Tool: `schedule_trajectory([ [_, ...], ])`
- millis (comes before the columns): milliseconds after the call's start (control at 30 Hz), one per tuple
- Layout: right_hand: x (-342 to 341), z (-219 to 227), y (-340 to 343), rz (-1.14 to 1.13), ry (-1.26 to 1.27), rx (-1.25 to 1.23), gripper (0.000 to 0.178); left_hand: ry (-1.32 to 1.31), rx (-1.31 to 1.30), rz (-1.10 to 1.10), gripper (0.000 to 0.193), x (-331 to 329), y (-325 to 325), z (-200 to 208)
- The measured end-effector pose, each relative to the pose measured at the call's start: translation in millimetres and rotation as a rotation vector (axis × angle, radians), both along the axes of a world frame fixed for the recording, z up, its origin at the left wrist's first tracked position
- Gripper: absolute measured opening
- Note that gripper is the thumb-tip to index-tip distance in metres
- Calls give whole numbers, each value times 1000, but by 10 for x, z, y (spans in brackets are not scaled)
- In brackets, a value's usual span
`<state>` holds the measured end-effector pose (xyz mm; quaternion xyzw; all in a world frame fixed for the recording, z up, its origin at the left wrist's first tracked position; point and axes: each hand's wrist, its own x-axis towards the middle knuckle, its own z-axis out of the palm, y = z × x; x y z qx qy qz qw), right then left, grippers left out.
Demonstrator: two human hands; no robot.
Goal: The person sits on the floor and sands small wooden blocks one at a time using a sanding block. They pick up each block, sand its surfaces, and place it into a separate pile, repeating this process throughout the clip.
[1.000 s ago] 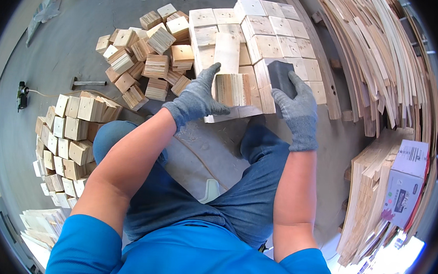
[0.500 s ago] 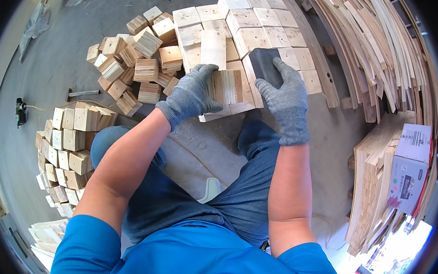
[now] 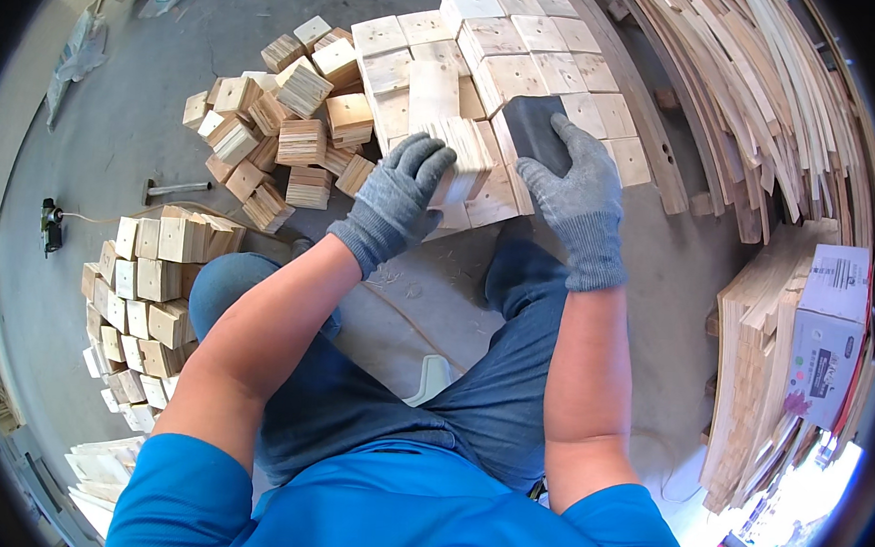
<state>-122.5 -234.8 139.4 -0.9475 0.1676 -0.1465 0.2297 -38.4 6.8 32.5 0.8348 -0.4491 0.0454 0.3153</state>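
Both my hands wear grey knit gloves. With my left hand [image 3: 395, 199] I grip a layered wooden block [image 3: 468, 161] at its left side; it is tilted over the near edge of the block stack. My right hand [image 3: 581, 187] is closed round a dark grey rectangular block [image 3: 534, 129] that looks like a sanding block, thumb on its near side and fingers over its far right. The dark block is just right of the wooden one, apart from it, above the neat stack of pale wooden blocks [image 3: 560, 72].
Loose wooden blocks [image 3: 301, 142] lie heaped left of the stack. A hammer [image 3: 177, 188] rests on the floor near another stack of blocks [image 3: 160, 280]. Long wood strips [image 3: 739, 101] fill the right side, with a carton [image 3: 827, 332] on stacked boards. A power tool [image 3: 51, 226] lies far left.
The wooden block in my left hand has turned and tilted, its layered face shifting. My left fingers have moved over its upper side. My right hand keeps its hold on the dark block.
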Motion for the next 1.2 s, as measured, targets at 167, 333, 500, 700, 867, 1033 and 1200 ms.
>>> schedule_trajectory([
  [167, 0, 16, 34, -3, 25, -18, 71, -36, 140, -78, 96, -107, 164, -47],
  [333, 29, -49, 69, 51, 66, 4, 72, 61, 89, 2, 113, -67, 174, 130],
  [500, -7, -64, 257, 139, 163, 51, 75, 435, 160, 248, 133, 214, 188, 245],
  [700, -122, -223, 630, 250, 175, -121, 78, 655, 170, 115, 143, 308, 183, -19],
  [867, -60, -350, 762, 270, 221, -219, 77, 691, 58, 142, 129, 332, 92, -223],
  [1033, 281, -481, 627, 162, 155, -143, 77, 628, 56, 165, 113, 271, 71, -215],
  [1200, 694, -569, 469, -29, 148, -93, 75, 583, 66, 194, 107, 228, -4, -168],
])
